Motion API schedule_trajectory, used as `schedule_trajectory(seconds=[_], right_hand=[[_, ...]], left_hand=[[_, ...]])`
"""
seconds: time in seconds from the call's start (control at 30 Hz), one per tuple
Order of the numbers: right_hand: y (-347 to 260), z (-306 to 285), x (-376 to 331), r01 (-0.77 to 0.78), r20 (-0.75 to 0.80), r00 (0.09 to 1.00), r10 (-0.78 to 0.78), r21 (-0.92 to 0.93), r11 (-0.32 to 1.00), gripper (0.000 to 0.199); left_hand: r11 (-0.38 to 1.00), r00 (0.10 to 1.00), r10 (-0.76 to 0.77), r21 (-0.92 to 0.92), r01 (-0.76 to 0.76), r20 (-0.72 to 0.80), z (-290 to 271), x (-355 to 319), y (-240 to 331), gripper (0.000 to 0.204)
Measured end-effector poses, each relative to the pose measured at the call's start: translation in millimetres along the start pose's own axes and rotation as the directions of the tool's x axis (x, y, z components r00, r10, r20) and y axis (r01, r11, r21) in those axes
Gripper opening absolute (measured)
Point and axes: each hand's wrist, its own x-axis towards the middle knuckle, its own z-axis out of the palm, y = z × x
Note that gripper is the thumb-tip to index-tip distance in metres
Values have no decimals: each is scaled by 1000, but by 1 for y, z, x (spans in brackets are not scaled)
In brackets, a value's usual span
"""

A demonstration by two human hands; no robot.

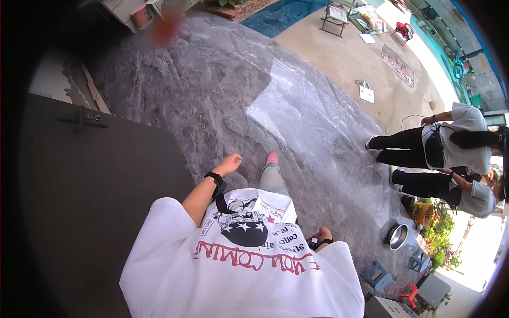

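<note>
My left hand [229,165] hangs out in front of me over the marbled grey floor [212,95], its fingers loosely bent with nothing visible in them. A black watch [214,178] is strapped on that wrist. Down by my right side is my right hand [322,233], partly covered by my white printed shirt [244,275]; its fingers are too hidden to read. A dark band [316,243] circles that wrist. One pink shoe [272,158] of mine shows past the shirt hem. Neither hand touches any object that I can make out.
A dark door [101,201] with a handle stands close on my left. Two people [435,143] stand to the right. Near them are a metal basin [397,236], a blue-grey stool [377,275] and potted plants [437,233]. Farther off are a folding chair [335,18] and a white bag [366,93].
</note>
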Motion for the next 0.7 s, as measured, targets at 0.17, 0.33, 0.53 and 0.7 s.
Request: schedule_trajectory(seconds=[0.17, 0.33, 0.53, 0.7], right_hand=[[7, -60, 123, -351, 294, 731, 615, 936, -31, 21], [-137, -193, 202, -501, 358, 791, 497, 845, 189, 27], [-282, -226, 217, -262, 243, 964, 110, 782, 565, 25], [-377, -246, 201, -127, 205, 979, 10, 568, 814, 29]], left_hand=[[822, 892, -426, 479, 309, 154, -17, -21, -106, 23], [823, 825, -551, -244, 513, -126, -19, -45, -123, 27], [879, 875, -468, 39, 475, -122, 4, -14, -89, 27], [916, 918, -375, -204, 345, -132, -48, 52, -92, 24]])
